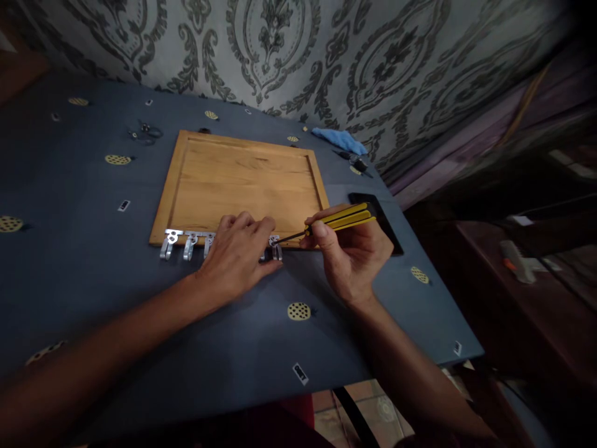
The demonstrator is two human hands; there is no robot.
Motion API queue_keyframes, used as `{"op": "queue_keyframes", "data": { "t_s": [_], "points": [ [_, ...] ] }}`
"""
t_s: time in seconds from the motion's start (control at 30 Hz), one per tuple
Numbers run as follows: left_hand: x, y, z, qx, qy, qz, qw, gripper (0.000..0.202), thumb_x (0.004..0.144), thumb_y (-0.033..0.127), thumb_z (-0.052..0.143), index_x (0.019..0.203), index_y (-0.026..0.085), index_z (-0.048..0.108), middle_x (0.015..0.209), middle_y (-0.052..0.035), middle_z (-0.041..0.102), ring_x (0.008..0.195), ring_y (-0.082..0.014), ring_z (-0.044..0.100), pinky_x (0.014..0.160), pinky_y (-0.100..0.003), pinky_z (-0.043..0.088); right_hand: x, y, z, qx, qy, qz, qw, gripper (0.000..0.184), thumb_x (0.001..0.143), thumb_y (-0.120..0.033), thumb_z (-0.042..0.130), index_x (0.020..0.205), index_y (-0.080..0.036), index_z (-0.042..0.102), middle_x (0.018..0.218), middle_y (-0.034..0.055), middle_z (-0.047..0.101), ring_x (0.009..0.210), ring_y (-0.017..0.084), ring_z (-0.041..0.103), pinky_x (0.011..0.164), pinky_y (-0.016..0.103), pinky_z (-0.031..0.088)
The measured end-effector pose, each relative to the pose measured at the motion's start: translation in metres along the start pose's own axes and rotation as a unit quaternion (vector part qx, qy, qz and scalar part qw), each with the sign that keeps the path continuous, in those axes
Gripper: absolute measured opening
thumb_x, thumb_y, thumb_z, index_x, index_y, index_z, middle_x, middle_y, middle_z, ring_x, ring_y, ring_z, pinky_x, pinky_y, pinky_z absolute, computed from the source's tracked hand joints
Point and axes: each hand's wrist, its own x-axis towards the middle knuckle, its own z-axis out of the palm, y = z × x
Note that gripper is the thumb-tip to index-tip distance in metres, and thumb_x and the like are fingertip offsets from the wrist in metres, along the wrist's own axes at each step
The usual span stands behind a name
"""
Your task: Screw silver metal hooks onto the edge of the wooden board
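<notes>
A wooden board (pixel 242 180) with a raised rim lies on the blue table (pixel 84 261). Along its near edge runs a metal hook rail (pixel 186 241) with several silver hooks. My left hand (pixel 237 255) rests on the rail's right part, fingers curled over it and pressing it down. My right hand (pixel 349 252) grips a yellow-and-black screwdriver (pixel 342 219). Its tip touches the rail's right end (pixel 275 239), just beyond my left fingertips.
A blue cloth (pixel 339 140) and small tools (pixel 357 163) lie at the far right by the patterned wall. A dark flat object (pixel 387 224) sits behind my right hand. Small metal parts (pixel 147 132) lie far left. The table's right edge drops to a dim floor.
</notes>
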Motion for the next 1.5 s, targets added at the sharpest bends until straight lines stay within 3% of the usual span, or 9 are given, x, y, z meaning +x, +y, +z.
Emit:
{"op": "queue_keyframes", "data": {
  "t_s": [0.43,0.6,0.7,0.87,1.03,1.2,1.5],
  "points": [
    [0.001,0.001,-0.002,0.005,-0.007,-0.001,1.0,0.037,0.086,0.036,0.075,0.111,0.017,0.055,0.107,-0.0094,0.074,0.105,-0.031,0.058,0.089,-0.043,0.04,0.004,-0.003,-0.002,-0.035,-0.038,-0.003,0.999,0.019,0.086,-0.039,0.077,0.084,-0.022,0.069,0.079,-0.0005,0.07,0.064,0.012,0.066,0.057,0.025,0.056],
    [0.001,0.001,-0.001,0.007,-0.014,-0.002,1.0,0.039,0.087,0.037,0.075,0.114,0.017,0.055,0.108,-0.0094,0.073,0.106,-0.0311,0.059,0.089,-0.043,0.04,0.011,-0.015,-0.009,0.036,-0.12,0.049,0.991,0.02,0.09,-0.041,0.072,0.098,-0.023,0.074,0.097,0.0033,0.075,0.071,0.013,0.07,0.065,0.027,0.061],
    [0.001,0.001,-0.001,0.009,-0.017,-0.009,1.0,0.041,0.087,0.038,0.075,0.115,0.017,0.055,0.108,-0.009,0.073,0.106,-0.0314,0.058,0.089,-0.043,0.04,0.013,-0.017,-0.011,0.047,-0.141,0.064,0.987,0.02,0.089,-0.041,0.074,0.097,-0.023,0.076,0.1,0.0042,0.076,0.068,0.012,0.071,0.065,0.028,0.062],
    [0.001,0.002,-0.002,0.002,-0.023,-0.013,1.0,0.04,0.086,0.038,0.076,0.114,0.017,0.056,0.109,-0.0086,0.073,0.108,-0.0309,0.059,0.091,-0.043,0.039,0.01,-0.009,-0.006,0.029,-0.085,0.027,0.996,0.018,0.084,-0.037,0.079,0.079,-0.021,0.074,0.084,0.0002,0.076,0.056,0.01,0.068,0.056,0.025,0.058],
    [0.002,0.002,-0.003,0.005,-0.021,-0.013,1.0,0.038,0.087,0.037,0.075,0.113,0.017,0.056,0.109,-0.0089,0.074,0.108,-0.0316,0.059,0.091,-0.045,0.04,0.002,-0.003,0.001,0.008,-0.015,-0.009,1.0,0.013,0.083,-0.032,0.081,0.08,-0.022,0.074,0.078,-0.0026,0.074,0.05,0.009,0.065,0.051,0.023,0.055],
    [0.001,0.002,-0.003,-0.001,-0.023,-0.008,1.0,0.041,0.086,0.037,0.077,0.114,0.015,0.056,0.11,-0.0087,0.074,0.11,-0.0319,0.058,0.092,-0.044,0.04,0.0,-0.006,0.002,0.034,0.057,-0.046,0.997,0.017,0.087,-0.038,0.076,0.084,-0.022,0.073,0.081,-0.0017,0.072,0.049,0.009,0.065,0.044,0.023,0.054],
    [0.001,0.0,0.0,0.002,-0.003,0.002,1.0,0.043,0.086,0.039,0.076,0.115,0.014,0.057,0.11,-0.009,0.073,0.108,-0.0316,0.059,0.091,-0.044,0.041,0.002,-0.004,0.003,0.043,0.018,0.001,0.999,0.02,0.086,-0.04,0.076,0.085,-0.02,0.072,0.074,-0.0031,0.069,0.051,0.01,0.067,0.046,0.022,0.054]
  ]
}}
